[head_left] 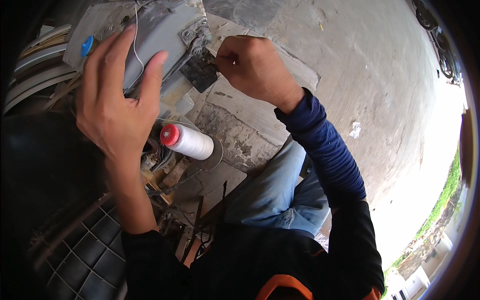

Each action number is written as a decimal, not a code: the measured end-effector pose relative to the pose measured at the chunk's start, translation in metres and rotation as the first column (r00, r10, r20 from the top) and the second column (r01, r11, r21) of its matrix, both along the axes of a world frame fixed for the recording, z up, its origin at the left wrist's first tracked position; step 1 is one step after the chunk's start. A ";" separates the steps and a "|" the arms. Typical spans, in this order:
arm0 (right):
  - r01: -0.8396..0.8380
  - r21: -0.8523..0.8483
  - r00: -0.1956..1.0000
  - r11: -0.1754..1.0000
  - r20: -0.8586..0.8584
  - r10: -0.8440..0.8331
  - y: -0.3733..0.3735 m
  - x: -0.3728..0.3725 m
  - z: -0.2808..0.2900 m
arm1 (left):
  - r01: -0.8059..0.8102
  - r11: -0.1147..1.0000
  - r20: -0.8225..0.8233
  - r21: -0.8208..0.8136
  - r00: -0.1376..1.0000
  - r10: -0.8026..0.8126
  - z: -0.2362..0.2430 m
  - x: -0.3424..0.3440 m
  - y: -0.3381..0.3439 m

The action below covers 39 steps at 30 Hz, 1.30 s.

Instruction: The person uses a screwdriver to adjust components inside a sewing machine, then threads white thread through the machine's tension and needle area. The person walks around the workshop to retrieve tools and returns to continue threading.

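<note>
My left hand is raised at the upper left with its fingers apart, over a grey machine body along which a white thread runs. My right hand has its fingers pinched beside the machine's dark plate; what is between the fingertips is too small to make out. Below and between my hands, a white cone of thread with a red top lies tilted on a round metal stand. A small blue round piece sits on the machine's left side.
Light worn boards surround the machine. Stacked strips and a dark grid are at the left. My jeans-clad legs are below. A concrete floor extends rightward to wheels and grass at the rim.
</note>
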State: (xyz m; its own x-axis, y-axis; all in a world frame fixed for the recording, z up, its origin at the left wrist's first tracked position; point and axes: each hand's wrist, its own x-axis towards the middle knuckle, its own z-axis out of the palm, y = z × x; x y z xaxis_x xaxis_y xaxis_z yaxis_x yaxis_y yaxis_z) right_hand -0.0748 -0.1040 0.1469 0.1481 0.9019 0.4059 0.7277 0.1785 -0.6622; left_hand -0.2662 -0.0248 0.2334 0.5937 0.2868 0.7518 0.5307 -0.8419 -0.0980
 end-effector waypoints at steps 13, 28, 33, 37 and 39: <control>0.001 -0.096 0.968 0.995 0.250 0.023 0.010 -0.010 0.011 | -0.014 0.987 -0.051 -0.161 0.999 0.006 0.015 -0.005 -0.009; -0.024 -0.102 0.964 0.994 0.260 0.050 0.003 -0.003 0.016 | 0.005 0.975 0.062 -0.221 0.998 0.009 0.009 -0.009 -0.011; -0.031 -0.119 0.964 0.992 0.259 0.061 0.005 -0.006 0.021 | 0.026 0.980 0.113 -0.197 0.994 -0.003 0.016 -0.005 -0.020; 0.021 -0.109 0.976 0.994 0.220 0.004 0.004 -0.013 0.018 | 0.055 0.982 0.143 -0.179 0.989 -0.029 0.008 -0.012 -0.011; 0.008 -0.180 0.999 0.984 0.053 0.001 0.005 -0.017 0.023 | 0.075 0.977 0.181 -0.199 0.983 -0.039 0.002 -0.011 -0.007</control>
State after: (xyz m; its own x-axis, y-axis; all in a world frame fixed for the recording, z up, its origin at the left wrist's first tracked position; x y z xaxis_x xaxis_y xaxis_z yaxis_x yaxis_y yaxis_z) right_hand -0.0914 -0.0989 0.1698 0.1339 0.9605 0.2440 0.7629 0.0572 -0.6439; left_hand -0.2771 -0.0316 0.2352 0.4781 0.4142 0.7745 0.4750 -0.8637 0.1687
